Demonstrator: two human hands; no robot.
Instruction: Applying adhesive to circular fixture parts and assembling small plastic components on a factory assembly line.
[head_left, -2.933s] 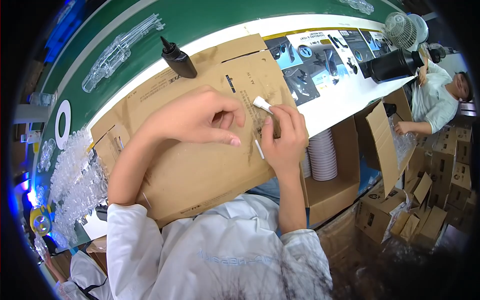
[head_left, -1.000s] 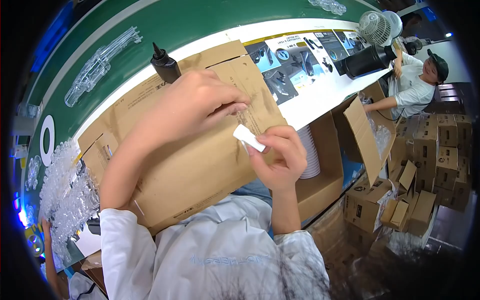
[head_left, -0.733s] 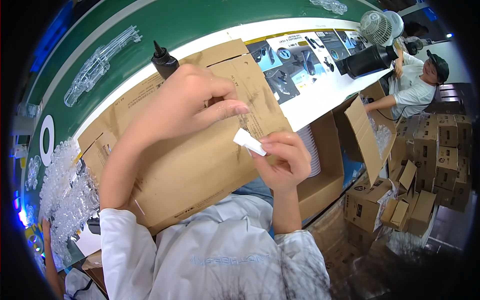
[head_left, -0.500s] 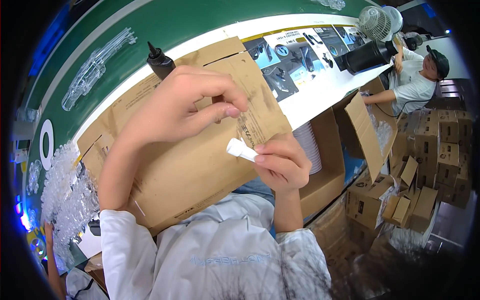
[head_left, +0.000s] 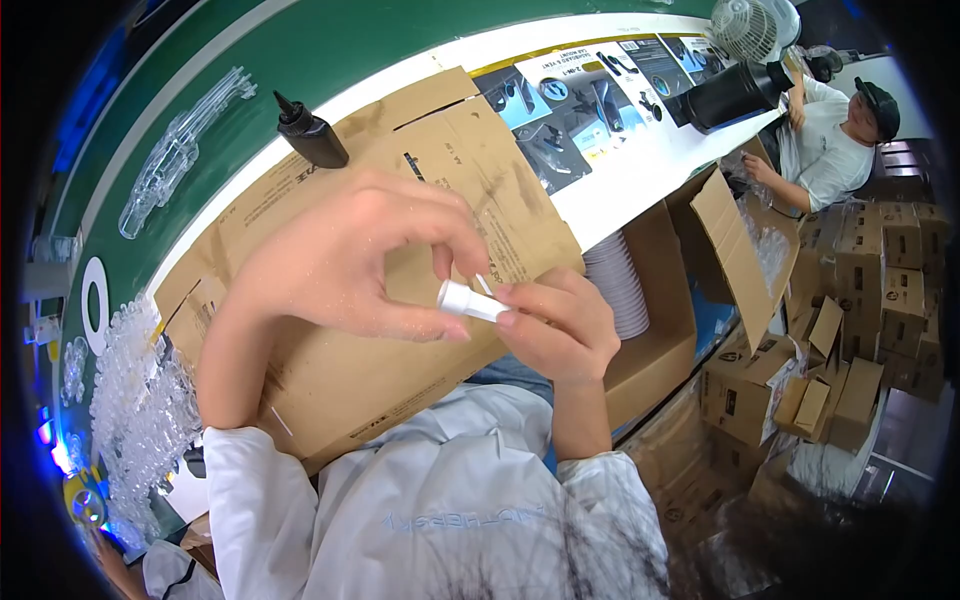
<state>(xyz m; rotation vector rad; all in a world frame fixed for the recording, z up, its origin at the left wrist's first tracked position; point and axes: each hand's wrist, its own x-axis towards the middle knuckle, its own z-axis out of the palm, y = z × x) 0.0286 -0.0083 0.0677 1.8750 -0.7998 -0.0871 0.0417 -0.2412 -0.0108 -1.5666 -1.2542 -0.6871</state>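
Cardboard (head_left: 330, 370) covers counter (head_left: 630, 190). Right hand (head_left: 565, 325) pinches white tube (head_left: 462, 300); left hand (head_left: 350, 260) empty, fingers parted nearby. Loose pinch might drop it.

Left forearm (head_left: 238, 365) toward 12 o'clock, wrist (head_left: 257, 300) bent; left grip (head_left: 365, 262) aimed at 3, thumb (head_left: 425, 322) and fingers (head_left: 440, 222) curved apart. Right forearm (head_left: 582, 425) toward 12; right grip (head_left: 565, 328) aimed at 10, thumb and forefinger (head_left: 540, 297) pinched.

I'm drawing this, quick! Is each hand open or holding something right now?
Left hand: open, curved near the wide end of the white piece.
Right hand: closed, holding the white piece's narrow end.
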